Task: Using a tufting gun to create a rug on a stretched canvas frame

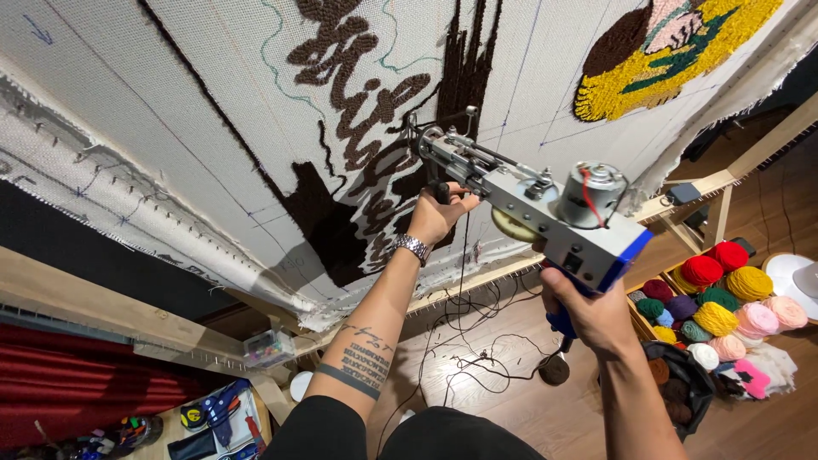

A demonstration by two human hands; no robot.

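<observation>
The person held a tufting gun up against a big white cloth stretched on a wooden frame. The left hand was wrapped tight around the gun's front handle, just below the needle tip. A silver watch sat on that wrist. The right hand was closed around the blue back handle, under the gun's grey body and its round motor. The needle tip touched the cloth just above the left hand, right beside a patch of dark brown yarn letters. Far up and to the right of the right hand was a fluffy yellow patch. A thin dark yarn strand hung down between the two hands toward the wood floor. Balls of yarn in many colours sat in a box just to the right of the right hand. To do this well, I think both hands should push the gun flat and firm into the cloth, move it slowly along the drawn lines, and keep the hanging yarn loose so it feeds without a snag.
</observation>
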